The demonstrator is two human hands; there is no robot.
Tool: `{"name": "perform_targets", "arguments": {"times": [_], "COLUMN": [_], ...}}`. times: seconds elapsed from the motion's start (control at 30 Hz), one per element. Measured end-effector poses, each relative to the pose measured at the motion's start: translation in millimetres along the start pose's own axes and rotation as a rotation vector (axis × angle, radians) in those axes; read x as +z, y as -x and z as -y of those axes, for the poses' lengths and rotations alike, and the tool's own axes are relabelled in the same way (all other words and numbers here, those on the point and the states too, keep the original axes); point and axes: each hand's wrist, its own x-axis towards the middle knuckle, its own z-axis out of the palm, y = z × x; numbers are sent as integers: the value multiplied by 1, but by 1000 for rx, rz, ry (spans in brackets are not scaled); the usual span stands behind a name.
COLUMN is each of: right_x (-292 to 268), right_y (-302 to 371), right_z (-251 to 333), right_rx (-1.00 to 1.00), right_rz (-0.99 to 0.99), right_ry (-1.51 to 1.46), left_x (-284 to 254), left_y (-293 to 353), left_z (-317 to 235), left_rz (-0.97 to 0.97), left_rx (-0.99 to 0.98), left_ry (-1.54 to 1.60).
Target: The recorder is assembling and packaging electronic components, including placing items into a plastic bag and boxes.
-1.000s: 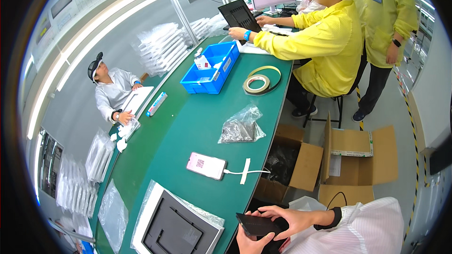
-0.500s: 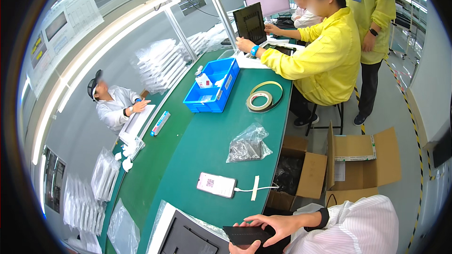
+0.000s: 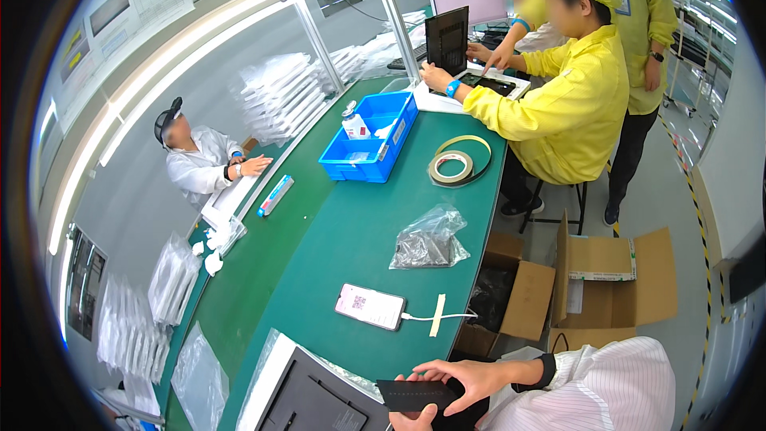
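Note:
At the lower edge, both my hands hold a thin black flat piece (image 3: 411,396) with a row of small marks along it. My right hand (image 3: 476,383) reaches in from the right, its fingers along the piece's upper edge and its thumb by the near side. My left hand (image 3: 415,419) is mostly cut off by the frame; its thumb presses the piece's lower edge. Beside them lies a dark grey laptop-like panel (image 3: 319,399) with long rubber strips, on white wrapping. A lit phone (image 3: 370,306) with a white cable lies beyond my hands.
A bagged dark item (image 3: 427,243), tape rolls (image 3: 451,167) and a blue divided bin (image 3: 359,171) stand on the green table (image 3: 319,247). Open cartons (image 3: 531,299) stand at right. Co-workers in yellow (image 3: 566,104) handle an open laptop (image 3: 447,44); another person (image 3: 203,164) sits across.
My view has shifted slightly, so the table things sit a little further right. A co-worker's hand now reaches over the open laptop. My hands keep hold of the black piece, nearly unmoved.

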Motion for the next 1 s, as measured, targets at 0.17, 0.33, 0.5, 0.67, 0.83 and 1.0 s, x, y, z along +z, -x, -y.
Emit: {"name": "perform_targets", "arguments": {"times": [0.17, 0.33, 0.5, 0.67, 0.83, 1.0], "right_x": [-2, -3, -3, 2, 1, 14], "right_y": [0, 0, 3, -4, -1, -12], "right_z": [7, 10, 9, 5, 15, 32], "right_rx": [42, 95, 85, 17, 5, -69], "right_rz": [12, 17, -6, 13, 2, 51], "right_ry": [-8, -24, -20, -41, 58, 55], "left_x": [3, 5, 10, 14, 5, -11], "left_y": [2, 1, 3, 4, 2, 20], "left_z": [-3, -2, -7, -4, -6, -34], "left_rz": [-8, -2, -16, -120, 93, 75], "left_rx": [-10, -8, -9, 164, 39, 129], "left_ry": [10, 21, -33, -25, 212, 133]}}
